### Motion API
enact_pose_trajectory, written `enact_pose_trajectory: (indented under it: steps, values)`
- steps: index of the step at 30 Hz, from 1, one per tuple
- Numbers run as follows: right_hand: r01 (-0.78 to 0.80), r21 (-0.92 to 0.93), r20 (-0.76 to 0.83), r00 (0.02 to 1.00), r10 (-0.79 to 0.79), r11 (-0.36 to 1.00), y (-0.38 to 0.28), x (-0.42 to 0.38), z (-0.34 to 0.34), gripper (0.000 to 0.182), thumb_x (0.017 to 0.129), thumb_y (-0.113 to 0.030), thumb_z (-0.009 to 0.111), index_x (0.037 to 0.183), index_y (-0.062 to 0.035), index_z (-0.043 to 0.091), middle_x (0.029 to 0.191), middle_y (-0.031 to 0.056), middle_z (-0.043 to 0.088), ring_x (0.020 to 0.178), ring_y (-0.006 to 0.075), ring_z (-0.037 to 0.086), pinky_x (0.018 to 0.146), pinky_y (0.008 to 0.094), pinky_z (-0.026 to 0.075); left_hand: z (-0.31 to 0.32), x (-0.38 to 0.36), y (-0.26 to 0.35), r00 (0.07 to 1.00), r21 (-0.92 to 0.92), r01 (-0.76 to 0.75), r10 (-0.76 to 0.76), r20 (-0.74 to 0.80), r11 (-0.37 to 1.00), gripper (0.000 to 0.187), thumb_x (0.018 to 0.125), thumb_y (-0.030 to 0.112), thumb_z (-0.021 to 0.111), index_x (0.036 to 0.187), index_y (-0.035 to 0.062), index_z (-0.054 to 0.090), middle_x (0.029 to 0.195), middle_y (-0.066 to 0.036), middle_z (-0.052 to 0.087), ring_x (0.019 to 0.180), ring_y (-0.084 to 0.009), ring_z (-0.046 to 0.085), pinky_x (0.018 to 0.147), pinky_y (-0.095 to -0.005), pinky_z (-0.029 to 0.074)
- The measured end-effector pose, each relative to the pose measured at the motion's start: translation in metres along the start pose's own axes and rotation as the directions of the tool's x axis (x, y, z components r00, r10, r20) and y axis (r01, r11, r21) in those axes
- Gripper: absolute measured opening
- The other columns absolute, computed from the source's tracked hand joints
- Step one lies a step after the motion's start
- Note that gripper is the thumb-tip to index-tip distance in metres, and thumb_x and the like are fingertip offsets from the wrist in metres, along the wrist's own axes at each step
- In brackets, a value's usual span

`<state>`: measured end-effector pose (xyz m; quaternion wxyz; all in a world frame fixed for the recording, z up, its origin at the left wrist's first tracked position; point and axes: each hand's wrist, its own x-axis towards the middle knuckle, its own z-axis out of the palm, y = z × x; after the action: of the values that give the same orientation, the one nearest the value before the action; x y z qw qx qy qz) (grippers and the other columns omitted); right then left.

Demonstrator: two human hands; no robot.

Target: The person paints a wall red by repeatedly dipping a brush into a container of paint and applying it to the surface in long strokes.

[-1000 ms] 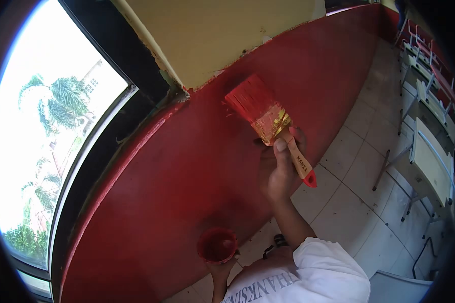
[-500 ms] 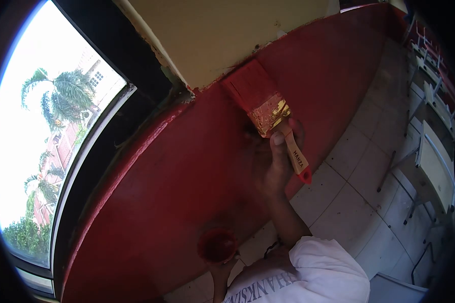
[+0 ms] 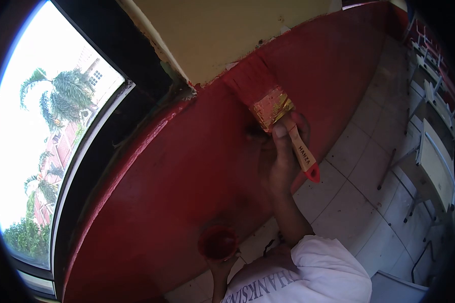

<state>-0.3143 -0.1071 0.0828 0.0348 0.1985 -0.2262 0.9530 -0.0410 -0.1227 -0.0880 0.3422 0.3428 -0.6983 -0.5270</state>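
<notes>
A wide paintbrush with a wooden handle and red tip (image 3: 302,149) is held in my right hand (image 3: 283,151), thumb pressed on the handle near the metal band. Its red bristles rest against the red wall (image 3: 187,166), just under the border with the cream wall section (image 3: 222,35). Low in the view my left hand (image 3: 225,263) holds a red paint container (image 3: 218,243) from below and beside it. The inside of the container looks dark red. Most fingers of my left hand are hidden behind the container.
A window with a black frame (image 3: 106,136) is on the left, with palm trees outside. Pale floor tiles (image 3: 338,202) lie to the right. Several desks or chairs (image 3: 432,161) stand along the far right, and a grey surface (image 3: 397,288) is at the bottom right.
My right hand and the brush have moved slightly to the right along the wall, and the handle has swung a little to the right. My left hand and the container have hardly moved.
</notes>
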Motion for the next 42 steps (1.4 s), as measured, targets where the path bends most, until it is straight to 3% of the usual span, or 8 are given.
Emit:
enact_pose_trajectory:
  steps: [3, 8, 20, 25, 30, 36, 40, 42]
  values:
    - [-0.001, 0.035, -0.078, 0.997, 0.004, 0.999, -0.006, 0.002, 0.008, 0.032, 0.083, -0.006, 0.058, 0.113, -0.0042, 0.045, 0.106, 0.0093, 0.049, 0.09, 0.0187, 0.056, 0.066, 0.0337, 0.054, -0.002, 0.002, 0.001, 0.999, -0.048, -0.027, 0.028, 0.027, 0.998, 0.089, 0.052, 0.017, 0.087, 0.124, 0.0024, 0.037, 0.109, -0.011, 0.055, 0.092, -0.0196, 0.059, 0.079, -0.0325, 0.051]
    - [0.002, 0.01, -0.086, 0.996, -0.001, 1.0, -0.007, 0.004, 0.003, 0.03, 0.081, -0.006, 0.061, 0.109, -0.0011, 0.049, 0.099, 0.01, 0.053, 0.084, 0.0163, 0.058, 0.062, 0.0305, 0.055, -0.011, 0.001, -0.02, 0.998, 0.032, 0.048, -0.049, 0.048, 0.998, 0.086, 0.053, 0.021, 0.087, 0.123, 0.0034, 0.039, 0.112, -0.01, 0.054, 0.097, -0.0205, 0.058, 0.081, -0.0329, 0.05]
    - [-0.068, -0.048, -0.092, 0.994, 0.064, 0.997, -0.007, -0.006, -0.012, 0.028, 0.083, -0.006, 0.059, 0.108, -0.0004, 0.049, 0.096, 0.0112, 0.054, 0.077, 0.016, 0.059, 0.06, 0.029, 0.054, 0.0, 0.003, 0.01, 0.984, 0.178, -0.143, 0.12, 0.133, 0.974, 0.085, 0.054, 0.022, 0.087, 0.123, 0.0028, 0.04, 0.111, -0.01, 0.054, 0.1, -0.02, 0.056, 0.084, -0.0338, 0.048]
    - [-0.11, -0.082, -0.12, 0.988, 0.1, 0.991, -0.005, -0.012, -0.023, 0.028, 0.083, -0.005, 0.059, 0.108, -0.0002, 0.049, 0.096, 0.0109, 0.054, 0.075, 0.0152, 0.059, 0.06, 0.0285, 0.053, -0.004, 0.0, -0.004, 0.992, 0.074, -0.039, 0.03, 0.121, 0.997, 0.09, 0.053, 0.021, 0.087, 0.125, 0.003, 0.037, 0.114, -0.01, 0.052, 0.102, -0.0206, 0.055, 0.085, -0.0348, 0.048]
    - [-0.173, -0.176, -0.068, 0.984, 0.163, 0.969, 0.001, -0.021, -0.045, 0.032, 0.085, -0.009, 0.056, 0.114, -0.0047, 0.043, 0.104, 0.0086, 0.049, 0.092, 0.0158, 0.053, 0.065, 0.0354, 0.054, -0.004, 0.001, 0.003, 0.983, 0.247, -0.154, 0.123, 0.136, 0.957, 0.091, 0.052, 0.018, 0.087, 0.126, 0.0033, 0.035, 0.116, -0.011, 0.051, 0.103, -0.0209, 0.054, 0.085, -0.0346, 0.049]
    - [-0.206, -0.215, -0.089, 0.978, 0.191, 0.955, 0.004, -0.034, -0.069, 0.028, 0.086, -0.009, 0.055, 0.112, -0.0026, 0.045, 0.102, 0.0087, 0.05, 0.09, 0.0155, 0.055, 0.063, 0.0339, 0.055, 0.004, 0.004, 0.013, 0.981, 0.1, -0.121, 0.103, 0.167, 0.988, 0.085, 0.055, 0.012, 0.085, 0.125, 0.0036, 0.037, 0.115, -0.01, 0.053, 0.102, -0.0204, 0.055, 0.085, -0.034, 0.049]
    - [-0.246, -0.259, -0.119, 0.968, 0.222, 0.934, 0.005, -0.041, -0.08, 0.028, 0.085, -0.007, 0.054, 0.111, 0.0004, 0.045, 0.102, 0.0103, 0.051, 0.089, 0.0168, 0.056, 0.061, 0.0335, 0.055, 0.006, 0.005, 0.008, 0.961, -0.28, 0.237, -0.183, 0.207, 0.93, 0.083, 0.055, 0.01, 0.084, 0.124, 0.0035, 0.038, 0.114, -0.011, 0.055, 0.1, -0.0203, 0.056, 0.085, -0.034, 0.05]
    - [-0.268, -0.28, -0.129, 0.962, 0.24, 0.922, 0.006, -0.045, -0.088, 0.028, 0.085, -0.007, 0.053, 0.111, 0.0011, 0.045, 0.102, 0.011, 0.051, 0.088, 0.0175, 0.057, 0.061, 0.0334, 0.055, 0.008, 0.005, 0.013, 0.968, -0.212, 0.189, -0.146, 0.204, 0.959, 0.08, 0.056, 0.008, 0.083, 0.123, 0.0034, 0.04, 0.113, -0.011, 0.056, 0.099, -0.0201, 0.057, 0.084, -0.0339, 0.05]
